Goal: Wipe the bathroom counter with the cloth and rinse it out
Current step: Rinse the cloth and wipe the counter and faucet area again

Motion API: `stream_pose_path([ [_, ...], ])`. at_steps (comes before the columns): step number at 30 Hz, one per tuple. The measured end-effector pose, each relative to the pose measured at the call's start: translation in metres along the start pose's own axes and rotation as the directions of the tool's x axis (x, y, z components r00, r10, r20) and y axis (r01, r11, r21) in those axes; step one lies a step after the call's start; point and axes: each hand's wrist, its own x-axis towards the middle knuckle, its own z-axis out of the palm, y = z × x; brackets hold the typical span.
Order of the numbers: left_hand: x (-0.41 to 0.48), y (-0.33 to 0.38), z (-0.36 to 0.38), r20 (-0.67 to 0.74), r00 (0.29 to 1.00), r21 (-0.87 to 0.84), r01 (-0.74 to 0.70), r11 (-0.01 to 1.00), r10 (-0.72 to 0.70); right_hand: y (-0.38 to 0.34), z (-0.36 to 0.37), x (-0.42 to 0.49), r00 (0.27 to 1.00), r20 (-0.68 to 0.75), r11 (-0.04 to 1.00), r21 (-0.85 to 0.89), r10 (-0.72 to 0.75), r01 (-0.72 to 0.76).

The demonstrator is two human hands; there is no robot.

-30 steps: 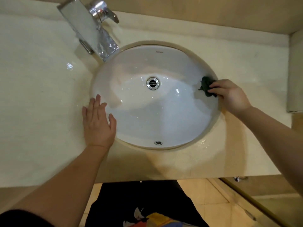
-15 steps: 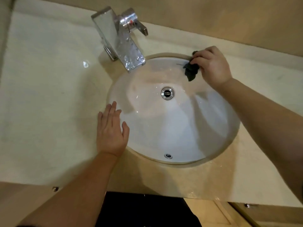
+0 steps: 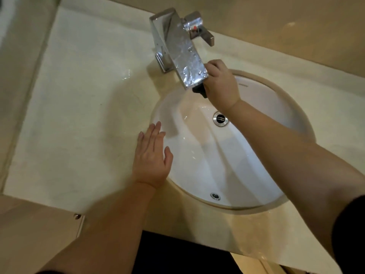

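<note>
The counter [image 3: 79, 115] filled the left and lower frame, with wet glints beside the faucet [image 3: 177, 56] at upper centre. The basin [image 3: 197, 165], right of centre, held no standing water, only a wet sheen on its wall, and no stream showed from the faucet.

Your left hand [image 3: 152, 161] lay flat on the counter at the basin's left rim, fingers straight and close together. Your right hand [image 3: 221, 86], just under the faucet's tip, had its fingers curled round the dark cloth [image 3: 199, 90], of which only a bunched end showed.

You were probably wiping the rim behind the faucet. For this, keep the cloth pressed into the seam and over the basin so drips fall inside. Rinsing would need the lever [image 3: 199, 30] opened, likely by your free left hand.

Whether the drain [image 3: 220, 119] was plugged could not be told.
</note>
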Motion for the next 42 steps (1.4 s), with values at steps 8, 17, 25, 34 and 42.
stream_pose_path([
  [8,-0.001,0.0,0.0,0.003,1.0,0.003,0.008,1.0,-0.008,-0.072,0.013,-0.001,0.985,0.173,0.969,0.24,0.014,-0.056],
  [17,-0.001,-0.002,-0.001,0.014,1.0,0.02,-0.014,1.0,0.014,0.042,-0.089,-0.079,0.85,0.466,0.958,-0.253,0.245,-0.138],
  [25,-0.001,-0.005,0.004,0.013,0.999,-0.016,-0.035,0.999,0.036,0.053,-0.187,-0.213,0.563,0.472,0.733,-0.482,0.678,-0.48],
  [34,-0.002,-0.007,0.003,0.049,0.998,-0.149,-0.031,0.988,0.039,-0.093,-0.189,-0.306,0.259,0.093,0.273,-0.208,0.961,-0.939],
  [42,-0.02,-0.021,-0.032,0.218,0.959,-0.361,-0.095,0.928,0.183,-0.25,-0.136,-0.266,0.214,0.184,0.248,-0.183,0.959,-0.951],
])
